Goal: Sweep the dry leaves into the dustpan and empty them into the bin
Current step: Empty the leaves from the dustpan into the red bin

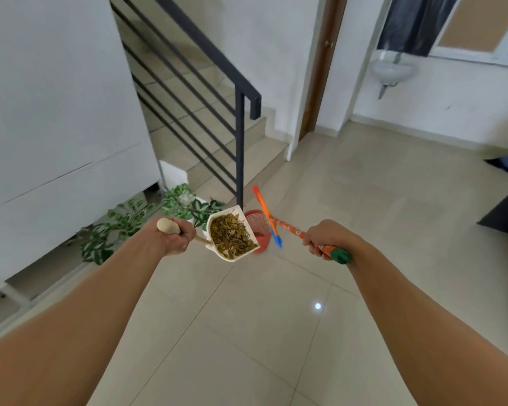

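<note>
The pale tiled floor [276, 317] fills the lower view, with a staircase and black railing [206, 92] toward 11 o'clock. Leafy plants [147, 218] line the wall at 9 o'clock. A red bin [260, 230] stands at the railing's foot, near 12 o'clock. The left hand [173, 235] has its fingers clamped on the handle of a cream dustpan [230, 234], full of dry leaves [232, 235] and partly overlapping the bin. The right hand [324, 237] has its fingers wrapped around an orange broom [288, 228] handle, whose head points toward the bin.
</note>
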Available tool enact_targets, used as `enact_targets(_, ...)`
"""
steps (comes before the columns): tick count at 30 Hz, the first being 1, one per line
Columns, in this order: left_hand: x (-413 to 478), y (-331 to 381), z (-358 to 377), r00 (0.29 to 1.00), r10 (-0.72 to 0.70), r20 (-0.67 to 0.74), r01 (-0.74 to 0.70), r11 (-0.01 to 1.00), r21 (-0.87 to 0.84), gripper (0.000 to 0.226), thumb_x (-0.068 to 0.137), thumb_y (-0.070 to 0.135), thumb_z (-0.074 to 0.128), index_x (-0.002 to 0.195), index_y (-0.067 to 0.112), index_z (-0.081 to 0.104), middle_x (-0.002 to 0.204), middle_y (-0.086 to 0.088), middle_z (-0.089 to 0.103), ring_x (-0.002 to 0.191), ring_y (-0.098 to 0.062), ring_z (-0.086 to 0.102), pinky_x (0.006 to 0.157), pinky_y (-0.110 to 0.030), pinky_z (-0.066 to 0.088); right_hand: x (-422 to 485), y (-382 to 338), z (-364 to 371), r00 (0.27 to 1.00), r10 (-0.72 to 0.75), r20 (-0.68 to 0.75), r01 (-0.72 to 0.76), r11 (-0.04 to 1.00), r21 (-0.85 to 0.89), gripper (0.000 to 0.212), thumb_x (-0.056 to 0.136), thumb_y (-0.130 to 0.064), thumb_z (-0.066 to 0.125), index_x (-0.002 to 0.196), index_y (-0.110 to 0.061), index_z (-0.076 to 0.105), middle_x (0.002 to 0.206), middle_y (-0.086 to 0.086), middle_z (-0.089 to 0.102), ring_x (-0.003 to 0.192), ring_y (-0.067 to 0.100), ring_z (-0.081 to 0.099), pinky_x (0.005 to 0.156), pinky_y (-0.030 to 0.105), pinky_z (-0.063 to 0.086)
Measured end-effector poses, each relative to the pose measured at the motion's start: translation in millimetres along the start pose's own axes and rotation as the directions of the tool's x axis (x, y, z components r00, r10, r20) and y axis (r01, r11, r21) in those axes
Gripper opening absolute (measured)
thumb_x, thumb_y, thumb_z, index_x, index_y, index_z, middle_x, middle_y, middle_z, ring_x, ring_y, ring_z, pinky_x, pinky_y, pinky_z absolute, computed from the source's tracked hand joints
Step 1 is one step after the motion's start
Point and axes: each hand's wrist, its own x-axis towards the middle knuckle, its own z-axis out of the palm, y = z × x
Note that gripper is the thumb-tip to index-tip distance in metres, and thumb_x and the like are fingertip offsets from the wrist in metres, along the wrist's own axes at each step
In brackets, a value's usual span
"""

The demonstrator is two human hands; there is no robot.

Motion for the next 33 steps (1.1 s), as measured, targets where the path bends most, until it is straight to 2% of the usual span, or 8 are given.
enact_targets(2, 15, -12, 29, 1.0, -0.016, 0.02, 0.016, 1.0, 0.013, 0.019, 0.104, 0.008, 0.04, 0.086, 0.013, 0.039, 0.074, 0.006, 0.041, 0.05, -0.004, 0.042, 0.031, -0.013, 0.033, 20, 4, -26, 1.0, 0.003, -0.007, -0.003, 1.0, 0.019, 0.009, 0.077, -0.008, 0.061, 0.079, 0.001, 0.061, 0.043, 0.008, 0.059, 0.032, 0.015, 0.05, 0.036, 0.018, 0.039)
enact_targets(6, 44, -37, 82, 0.999, -0.016, 0.037, 0.014, 0.999, 0.05, 0.014, 0.105, 0.008, 0.042, 0.091, 0.01, 0.041, 0.072, 0.003, 0.042, 0.029, -0.012, 0.04, 0.031, -0.013, 0.034, 55, 11, -68, 1.0, 0.008, -0.02, -0.007, 1.0, 0.021, 0.009, 0.08, -0.006, 0.059, 0.074, 0.0, 0.059, 0.04, 0.006, 0.056, 0.029, 0.013, 0.048, 0.035, 0.017, 0.038)
enact_targets(11, 76, -60, 133, 0.999, 0.003, 0.043, -0.006, 0.998, 0.07, 0.006, 0.103, 0.006, 0.042, 0.099, 0.009, 0.042, 0.071, 0.003, 0.042, 0.032, -0.01, 0.041, 0.032, -0.013, 0.036, 102, 12, -106, 0.999, 0.01, -0.036, -0.007, 0.997, 0.083, 0.007, 0.081, -0.004, 0.058, 0.075, 0.0, 0.058, 0.038, 0.006, 0.054, 0.029, 0.012, 0.047, 0.034, 0.017, 0.037)
enact_targets(17, 120, -65, 183, 0.999, 0.026, 0.037, -0.03, 0.992, 0.119, 0.008, 0.102, 0.001, 0.039, 0.102, 0.009, 0.041, 0.067, 0.001, 0.04, 0.028, -0.011, 0.039, 0.031, -0.013, 0.036, 167, 11, -117, 0.999, 0.026, -0.034, -0.019, 0.982, 0.188, 0.008, 0.08, -0.005, 0.058, 0.081, 0.002, 0.062, 0.042, 0.007, 0.058, 0.028, 0.012, 0.048, 0.034, 0.017, 0.038)
enact_targets(21, 153, -63, 197, 0.998, 0.064, 0.007, -0.064, 0.968, 0.243, 0.009, 0.103, -0.001, 0.041, 0.101, 0.005, 0.047, 0.064, -0.001, 0.042, 0.028, -0.008, 0.04, 0.029, -0.013, 0.036, 205, 5, -119, 0.997, 0.067, -0.027, -0.06, 0.974, 0.217, 0.007, 0.077, -0.006, 0.059, 0.081, -0.001, 0.062, 0.042, 0.007, 0.059, 0.028, 0.012, 0.048, 0.034, 0.017, 0.039)
enact_targets(27, 190, -60, 203, 0.997, 0.071, -0.001, -0.064, 0.91, 0.409, 0.003, 0.108, 0.006, 0.041, 0.108, 0.006, 0.044, 0.067, 0.001, 0.042, 0.028, -0.004, 0.041, 0.029, -0.011, 0.037, 246, -6, -128, 0.998, 0.062, 0.023, -0.065, 0.97, 0.233, 0.008, 0.078, -0.004, 0.057, 0.084, -0.001, 0.06, 0.041, 0.006, 0.059, 0.028, 0.012, 0.048, 0.035, 0.017, 0.039)
enact_targets(33, 216, -91, 212, 0.99, 0.125, -0.063, -0.073, 0.844, 0.531, 0.014, 0.108, 0.007, 0.041, 0.095, 0.006, 0.044, 0.045, 0.0, 0.043, 0.026, -0.003, 0.04, 0.028, -0.01, 0.037, 269, -10, -152, 0.996, -0.009, 0.087, -0.01, 0.977, 0.215, 0.009, 0.076, 0.0, 0.052, 0.073, -0.003, 0.06, 0.04, 0.005, 0.055, 0.028, 0.01, 0.046, 0.033, 0.015, 0.037)
